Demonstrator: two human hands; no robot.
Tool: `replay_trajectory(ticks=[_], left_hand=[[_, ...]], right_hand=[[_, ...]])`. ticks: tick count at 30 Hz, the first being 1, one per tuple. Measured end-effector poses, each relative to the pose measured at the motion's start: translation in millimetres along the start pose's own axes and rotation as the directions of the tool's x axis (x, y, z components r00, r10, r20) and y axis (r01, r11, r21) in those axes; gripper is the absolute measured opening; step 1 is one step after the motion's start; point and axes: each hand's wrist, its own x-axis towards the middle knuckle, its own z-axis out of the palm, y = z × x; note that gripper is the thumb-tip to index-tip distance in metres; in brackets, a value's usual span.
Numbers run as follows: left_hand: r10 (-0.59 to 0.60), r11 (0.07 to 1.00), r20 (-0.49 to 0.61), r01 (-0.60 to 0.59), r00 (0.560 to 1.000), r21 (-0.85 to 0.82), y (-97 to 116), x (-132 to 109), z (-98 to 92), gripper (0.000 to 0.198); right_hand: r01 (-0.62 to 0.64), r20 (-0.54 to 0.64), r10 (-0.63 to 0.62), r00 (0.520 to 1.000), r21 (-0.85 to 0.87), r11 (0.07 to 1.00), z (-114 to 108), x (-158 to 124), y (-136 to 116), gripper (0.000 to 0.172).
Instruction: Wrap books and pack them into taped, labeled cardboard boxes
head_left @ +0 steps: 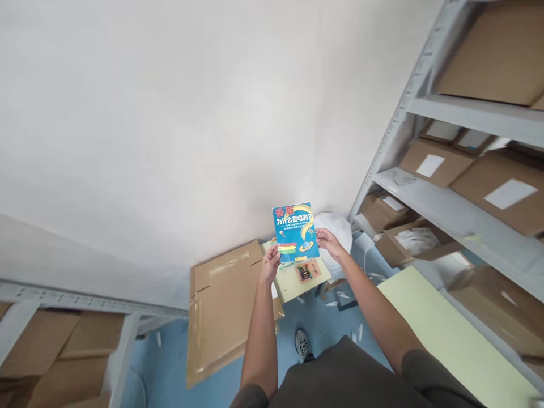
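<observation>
A blue book (293,233) with Chinese lettering, yellow bananas and a ringed planet on its cover is held up in front of me, cover facing me. My left hand (271,262) grips its lower left edge. At the right edge, my right hand (329,242) pinches it between thumb and fingers. Beneath the book is a pale yellow board or tabletop (293,288), on which lies a brown item with a dark, colourful picture (309,271). The book hides part of that surface.
A large flattened cardboard box (225,306) leans at left. Metal shelving with cartons (433,161) rises on the right, and another rack (127,351) stands at lower left. A white bag (340,226) sits against the wall. Scraps litter the blue floor (165,362). A pale green panel (446,334) lies at right.
</observation>
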Motion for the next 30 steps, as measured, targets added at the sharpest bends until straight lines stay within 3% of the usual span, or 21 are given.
replay_trajectory(ticks=[4, 9, 14, 18, 21, 25, 26, 27, 30], left_hand=[[-0.044, 0.999, 0.162, 0.048, 0.986, -0.023, -22.3, 0.5, 64.3, 0.067], [-0.131, 0.991, 0.332, 0.131, 0.934, 0.024, -70.4, -19.2, 177.1, 0.064], [-0.249, 0.968, 0.54, 0.217, 0.804, 0.125, -121.9, -72.3, 295.0, 0.063], [-0.328, 0.944, 0.655, 0.256, 0.681, 0.207, -165.0, -119.8, 371.1, 0.067], [-0.388, 0.921, 0.677, 0.238, 0.625, 0.308, -196.1, -144.8, 417.7, 0.067], [-0.306, 0.926, 0.645, 0.06, 0.701, 0.373, -222.8, -167.3, 476.2, 0.052], [-0.29, 0.925, 0.663, 0.023, 0.69, 0.38, -226.1, -174.0, 490.4, 0.047], [-0.297, 0.922, 0.7, 0.004, 0.65, 0.387, -228.2, -181.6, 504.1, 0.043], [-0.401, 0.908, 0.838, 0.036, 0.37, 0.418, -229.5, -208.5, 539.7, 0.046]], right_hand=[[-0.016, -0.106, 0.025, 0.994, 0.087, 0.996, -57.1, -58.7, -14.1, 0.046], [0.061, -0.267, -0.002, 0.964, 0.212, 0.975, -148.2, -163.8, -27.3, 0.051], [0.15, -0.459, -0.02, 0.888, 0.248, 0.957, -232.5, -294.4, -30.0, 0.059], [0.238, -0.621, -0.039, 0.783, 0.241, 0.941, -274.1, -393.1, -24.1, 0.06], [0.296, -0.733, -0.062, 0.677, 0.194, 0.935, -292.0, -453.3, -21.9, 0.058], [0.327, -0.845, -0.109, 0.523, 0.081, 0.941, -302.7, -504.2, -25.5, 0.05], [0.326, -0.864, -0.131, 0.486, 0.04, 0.944, -303.0, -510.2, -26.9, 0.048], [0.322, -0.879, -0.16, 0.449, -0.007, 0.947, -302.4, -513.2, -28.1, 0.045], [0.275, -0.896, -0.256, 0.363, -0.159, 0.948, -295.7, -506.1, -30.1, 0.04]])
